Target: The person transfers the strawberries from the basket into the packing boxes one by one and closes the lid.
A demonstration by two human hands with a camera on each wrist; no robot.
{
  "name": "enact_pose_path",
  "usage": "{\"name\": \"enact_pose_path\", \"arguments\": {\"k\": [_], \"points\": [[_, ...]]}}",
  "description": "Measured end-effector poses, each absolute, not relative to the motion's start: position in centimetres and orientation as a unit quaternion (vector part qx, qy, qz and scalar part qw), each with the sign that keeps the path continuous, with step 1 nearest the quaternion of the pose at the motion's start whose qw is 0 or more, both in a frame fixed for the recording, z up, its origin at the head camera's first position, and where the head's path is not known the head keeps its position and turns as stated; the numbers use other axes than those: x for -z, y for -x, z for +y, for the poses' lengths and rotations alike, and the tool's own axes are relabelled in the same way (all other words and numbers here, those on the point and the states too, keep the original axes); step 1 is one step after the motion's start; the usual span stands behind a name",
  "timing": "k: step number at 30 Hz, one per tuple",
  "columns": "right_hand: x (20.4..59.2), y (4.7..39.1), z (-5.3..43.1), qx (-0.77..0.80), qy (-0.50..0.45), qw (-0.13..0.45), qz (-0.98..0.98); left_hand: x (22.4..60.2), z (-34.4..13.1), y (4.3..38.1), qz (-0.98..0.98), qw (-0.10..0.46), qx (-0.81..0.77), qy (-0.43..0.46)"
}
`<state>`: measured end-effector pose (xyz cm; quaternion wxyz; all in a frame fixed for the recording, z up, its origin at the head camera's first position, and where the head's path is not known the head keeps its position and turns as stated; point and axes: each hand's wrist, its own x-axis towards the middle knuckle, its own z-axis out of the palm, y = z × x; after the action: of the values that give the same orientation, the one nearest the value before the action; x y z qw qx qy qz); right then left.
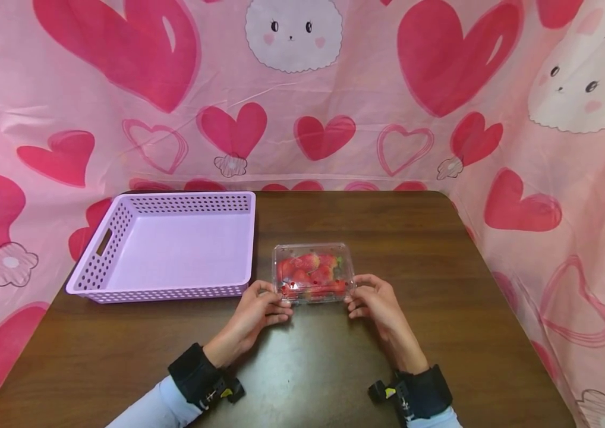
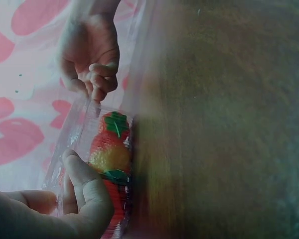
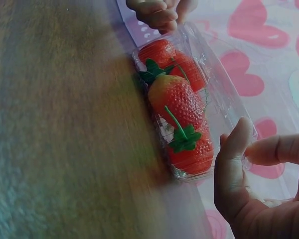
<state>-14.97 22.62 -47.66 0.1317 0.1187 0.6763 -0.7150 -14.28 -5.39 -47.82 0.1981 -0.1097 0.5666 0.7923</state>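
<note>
A clear plastic clamshell box [image 1: 313, 245] sits on the table, its lid over several red strawberries [image 1: 306, 276] with green leaf caps. My left hand [image 1: 253, 312] pinches the box's near left corner. At the near right corner, thumb and fingers of my right hand [image 1: 383, 309] pinch the lid's edge. From the right wrist, the strawberries [image 3: 179, 99] show through the box's side, and the right thumb and a finger meet on the thin rim. The left wrist view has the left hand [image 2: 87, 199] partly covering the box.
A lilac perforated basket [image 1: 174, 293] with nothing in it stands left of the box, its near right corner close to my left hand. The brown wooden table [image 1: 399, 232] ends at the back against a pink heart-patterned curtain [image 1: 324, 169].
</note>
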Motion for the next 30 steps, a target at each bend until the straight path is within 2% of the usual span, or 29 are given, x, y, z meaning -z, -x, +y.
{"name": "enact_pose_path", "arguments": {"k": [30], "points": [[47.75,14.76,22.40,0.705,-0.128,0.136,0.684,48.14,-5.37,13.46,0.552,0.198,-0.798,0.141]]}}
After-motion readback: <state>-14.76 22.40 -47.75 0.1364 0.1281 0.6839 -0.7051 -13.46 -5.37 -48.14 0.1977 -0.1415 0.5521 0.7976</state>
